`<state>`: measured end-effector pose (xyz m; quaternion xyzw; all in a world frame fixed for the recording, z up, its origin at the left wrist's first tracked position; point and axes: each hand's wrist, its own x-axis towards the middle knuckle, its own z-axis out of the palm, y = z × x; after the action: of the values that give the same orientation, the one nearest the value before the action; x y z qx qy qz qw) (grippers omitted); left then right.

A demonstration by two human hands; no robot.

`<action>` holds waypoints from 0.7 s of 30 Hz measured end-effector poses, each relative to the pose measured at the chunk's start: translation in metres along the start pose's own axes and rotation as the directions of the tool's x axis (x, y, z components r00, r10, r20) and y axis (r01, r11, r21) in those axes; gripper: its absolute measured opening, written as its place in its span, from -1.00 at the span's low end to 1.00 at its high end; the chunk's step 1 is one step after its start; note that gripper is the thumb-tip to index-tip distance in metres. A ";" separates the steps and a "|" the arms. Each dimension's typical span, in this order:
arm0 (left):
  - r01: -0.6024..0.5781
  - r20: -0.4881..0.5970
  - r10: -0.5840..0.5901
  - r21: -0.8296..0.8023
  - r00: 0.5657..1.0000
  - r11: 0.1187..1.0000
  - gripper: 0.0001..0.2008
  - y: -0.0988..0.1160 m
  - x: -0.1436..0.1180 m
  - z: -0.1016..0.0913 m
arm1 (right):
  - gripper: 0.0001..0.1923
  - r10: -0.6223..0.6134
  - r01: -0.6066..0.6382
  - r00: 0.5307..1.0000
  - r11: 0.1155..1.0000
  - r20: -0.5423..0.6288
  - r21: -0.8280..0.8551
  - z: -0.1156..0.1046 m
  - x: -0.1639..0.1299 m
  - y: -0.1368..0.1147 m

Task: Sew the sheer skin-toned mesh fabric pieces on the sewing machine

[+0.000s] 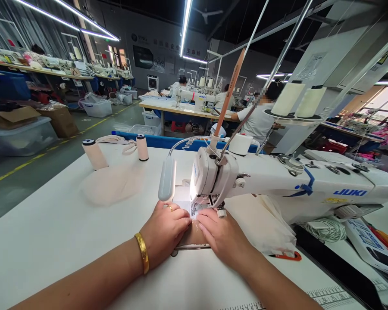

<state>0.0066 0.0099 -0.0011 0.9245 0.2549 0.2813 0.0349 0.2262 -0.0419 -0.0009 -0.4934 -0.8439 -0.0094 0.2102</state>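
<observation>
The left hand (166, 228), wearing a gold bangle, and the right hand (221, 234) are lying flat with fingers stretched, pressing a small pale piece of fabric (194, 232) onto the white desk (51, 232). The fabric is sitting between the two hands, directly beneath the needle of the white JUKI sewing machine (278, 181) at twelve o'clock. Two pale thread spools (94, 153) are standing at ten o'clock.

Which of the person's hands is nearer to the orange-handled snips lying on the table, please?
Right. The right hand lies just left of the orange-handled snips, by the sewing machine; the left hand rests farther left, beyond the right.
</observation>
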 end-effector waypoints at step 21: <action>0.262 0.311 -0.357 0.309 0.881 0.914 -0.59 0.027 0.002 -0.030 | -0.67 -0.238 0.243 0.944 0.970 -0.229 -0.003 0.010 0.000 -0.008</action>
<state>0.0037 -0.0148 0.0304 0.9035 0.4241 0.0619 0.0054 0.2164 -0.0439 -0.0082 -0.3797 -0.8682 -0.0807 0.3090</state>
